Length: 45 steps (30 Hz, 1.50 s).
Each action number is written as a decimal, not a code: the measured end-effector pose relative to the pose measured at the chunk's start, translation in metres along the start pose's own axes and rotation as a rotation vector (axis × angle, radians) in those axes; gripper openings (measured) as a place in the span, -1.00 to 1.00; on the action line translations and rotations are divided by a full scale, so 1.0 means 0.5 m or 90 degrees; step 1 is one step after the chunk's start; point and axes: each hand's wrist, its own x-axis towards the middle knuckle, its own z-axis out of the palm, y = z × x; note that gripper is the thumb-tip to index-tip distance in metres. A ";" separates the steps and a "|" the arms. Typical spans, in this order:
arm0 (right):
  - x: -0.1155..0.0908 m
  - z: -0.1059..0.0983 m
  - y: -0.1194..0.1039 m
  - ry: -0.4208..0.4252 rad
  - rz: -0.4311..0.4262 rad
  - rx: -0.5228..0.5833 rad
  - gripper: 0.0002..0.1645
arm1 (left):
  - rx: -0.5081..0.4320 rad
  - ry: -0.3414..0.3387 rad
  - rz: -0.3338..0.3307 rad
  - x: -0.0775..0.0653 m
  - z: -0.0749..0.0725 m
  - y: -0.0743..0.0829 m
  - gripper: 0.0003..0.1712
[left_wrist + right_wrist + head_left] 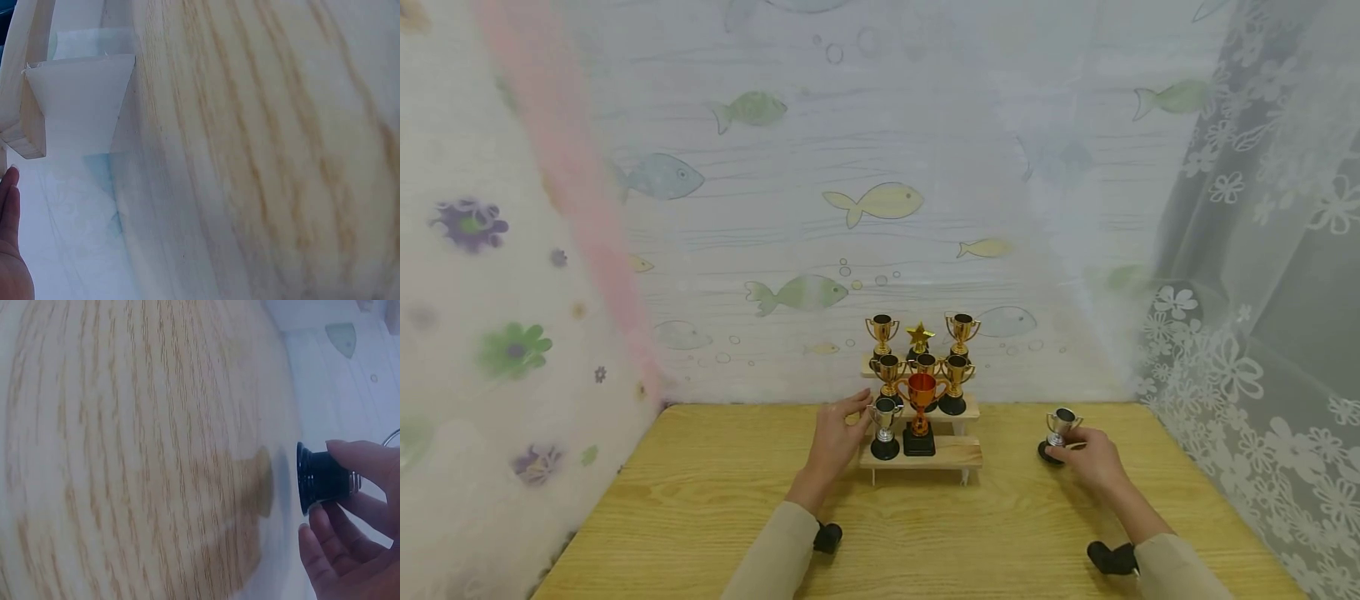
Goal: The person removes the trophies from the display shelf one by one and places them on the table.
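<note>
My right hand (1092, 458) pinches a small silver trophy cup (1063, 422) with a black base, off to the right of a stepped wooden display stand (958, 451). In the right wrist view, thumb and fingers grip its black base (322, 478), which is held just off the table with its shadow beside it. My left hand (837, 437) is at the stand's left side, fingers straight, near the middle step. On the lowest step stand another silver trophy (885, 421) and an orange-red trophy (921, 404). Gold trophies (955, 375) fill the upper steps, one topped by a star (919, 335).
The stand rests on a wood-grain table (715, 492), near its back edge. Behind hangs a fish-print curtain (880, 167). A lace curtain (1232, 367) borders the right side. Black wrist devices (1114, 558) sit by both sleeves.
</note>
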 end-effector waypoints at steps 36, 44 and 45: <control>-0.003 -0.008 0.028 -0.001 -0.008 -0.020 -0.37 | -0.009 -0.001 -0.016 0.001 0.000 0.006 -0.78; -0.042 -0.027 0.020 -0.028 -0.016 -0.038 -0.30 | -0.004 -0.006 -0.015 -0.001 0.000 0.003 -0.74; -0.046 -0.030 0.018 -0.031 -0.016 -0.041 -0.30 | -0.003 -0.005 -0.014 -0.002 0.001 0.004 -0.74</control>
